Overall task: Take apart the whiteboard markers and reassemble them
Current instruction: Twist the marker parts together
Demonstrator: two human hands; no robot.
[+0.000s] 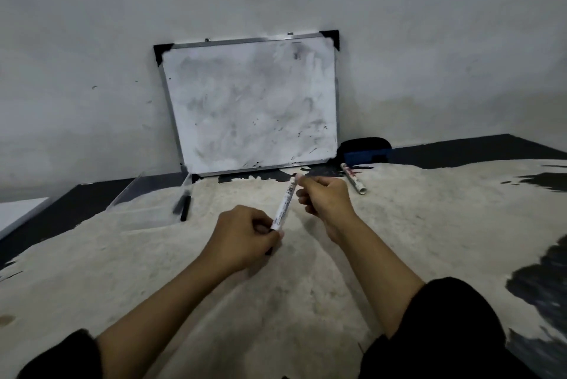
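Observation:
A white whiteboard marker is held slanted above the worn table top, between both hands. My left hand pinches its near, black end. My right hand grips its far end with the fingertips. A second white marker barrel with red print lies on the table to the right of my right hand, its near end open. A black marker lies inside a clear tray on the left.
A smudged whiteboard leans on the wall at the back. A blue and black eraser sits at its right foot. The clear plastic tray stands at the left. A white panel shows at the far left edge.

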